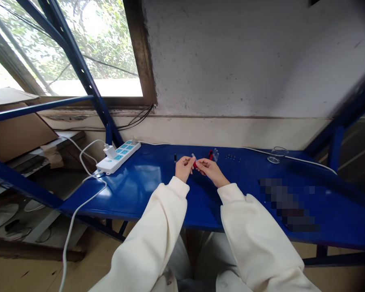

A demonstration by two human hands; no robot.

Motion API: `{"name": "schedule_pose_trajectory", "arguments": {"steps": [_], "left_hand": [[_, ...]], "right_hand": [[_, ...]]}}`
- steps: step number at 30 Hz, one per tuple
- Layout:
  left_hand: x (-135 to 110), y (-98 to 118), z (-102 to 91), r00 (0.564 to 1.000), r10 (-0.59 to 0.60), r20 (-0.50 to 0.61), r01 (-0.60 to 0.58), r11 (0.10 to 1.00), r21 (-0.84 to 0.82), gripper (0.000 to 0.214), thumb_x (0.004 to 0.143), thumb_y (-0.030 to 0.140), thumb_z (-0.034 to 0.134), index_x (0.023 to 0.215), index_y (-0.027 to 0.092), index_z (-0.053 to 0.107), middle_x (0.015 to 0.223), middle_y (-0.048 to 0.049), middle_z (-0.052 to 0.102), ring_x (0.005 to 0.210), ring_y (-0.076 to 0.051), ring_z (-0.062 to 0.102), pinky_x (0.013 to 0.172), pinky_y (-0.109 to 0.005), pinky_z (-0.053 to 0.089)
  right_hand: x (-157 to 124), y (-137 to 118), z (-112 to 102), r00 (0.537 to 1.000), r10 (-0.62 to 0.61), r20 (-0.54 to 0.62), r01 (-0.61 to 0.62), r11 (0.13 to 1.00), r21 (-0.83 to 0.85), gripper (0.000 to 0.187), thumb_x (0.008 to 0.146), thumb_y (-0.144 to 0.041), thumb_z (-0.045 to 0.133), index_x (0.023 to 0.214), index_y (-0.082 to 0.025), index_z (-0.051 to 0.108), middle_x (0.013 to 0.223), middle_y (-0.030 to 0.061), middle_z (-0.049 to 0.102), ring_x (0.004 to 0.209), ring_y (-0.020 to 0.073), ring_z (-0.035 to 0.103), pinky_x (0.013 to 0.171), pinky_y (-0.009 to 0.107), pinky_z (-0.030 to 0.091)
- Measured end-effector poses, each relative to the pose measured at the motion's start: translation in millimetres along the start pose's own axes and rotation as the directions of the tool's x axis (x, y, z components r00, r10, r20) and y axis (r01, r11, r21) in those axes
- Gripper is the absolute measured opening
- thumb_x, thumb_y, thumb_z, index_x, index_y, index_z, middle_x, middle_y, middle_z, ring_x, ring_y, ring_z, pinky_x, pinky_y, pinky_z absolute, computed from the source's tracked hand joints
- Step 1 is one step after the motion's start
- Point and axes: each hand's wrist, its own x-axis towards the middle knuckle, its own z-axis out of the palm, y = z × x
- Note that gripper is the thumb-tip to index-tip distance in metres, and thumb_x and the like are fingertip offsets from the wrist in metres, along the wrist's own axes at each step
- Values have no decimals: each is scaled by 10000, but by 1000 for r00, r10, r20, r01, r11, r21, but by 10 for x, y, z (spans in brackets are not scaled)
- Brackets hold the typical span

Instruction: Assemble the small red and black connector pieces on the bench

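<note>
My left hand (pixel 185 168) and my right hand (pixel 208 168) meet above the blue tabletop, fingers pinched together. Between their fingertips is a small red piece (pixel 195 164), with a clear end poking up behind it; its exact kind is too small to make out. Both hands grip this piece, and fingers hide much of it. A short black cylinder (pixel 175 157) stands just beyond my left hand. Behind my right hand lie red pieces (pixel 211 154) beside clear pieces (pixel 215 155). Several tiny parts (pixel 232 157) are spread in rows to their right.
A white power strip (pixel 118 157) with a plugged-in adapter (pixel 110 151) sits on the table's left, its cable hanging over the edge. A clear round container (pixel 273 159) stands at the back right. A blurred dark item (pixel 288 205) lies nearer. Blue frame posts (pixel 335 148) flank the blue table (pixel 140 194).
</note>
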Motion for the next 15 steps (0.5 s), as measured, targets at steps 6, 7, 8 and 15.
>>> {"name": "schedule_pose_trajectory", "arguments": {"steps": [6, 7, 8, 15], "left_hand": [[1, 1, -9, 999, 20, 29, -22, 996, 85, 374, 688, 512, 546, 649, 140, 529, 434, 55, 454, 314, -34, 375, 340, -176, 275], [3, -5, -10, 999, 21, 36, -24, 995, 94, 378, 692, 516, 538, 649, 141, 531, 435, 54, 452, 316, -35, 373, 342, -178, 273], [4, -12, -11, 999, 24, 44, -29, 994, 101, 377, 696, 516, 534, 655, 142, 535, 439, 53, 453, 320, -36, 371, 345, -181, 272], [-19, -23, -12, 980, 71, 184, -101, 983, 155, 363, 775, 479, 443, 739, 143, 576, 505, 37, 461, 425, -48, 381, 452, -194, 325]], "right_hand": [[-27, -24, 3, 1000, 17, 6, -16, 995, -97, 366, 617, -478, 631, 777, -151, 588, 566, -36, 499, 483, 61, 382, 485, 223, 322], [-22, -15, -2, 1000, 12, 12, -11, 994, -111, 365, 617, -479, 629, 774, -152, 589, 578, -32, 507, 492, 65, 393, 499, 227, 334], [-14, -4, -8, 1000, 3, 21, 0, 992, -122, 361, 617, -479, 628, 767, -153, 589, 594, -26, 518, 508, 70, 411, 518, 233, 350], [31, 79, -94, 992, -79, 103, 98, 976, -195, 322, 608, -454, 638, 644, -157, 519, 615, -22, 525, 584, 98, 479, 600, 253, 391]]}}
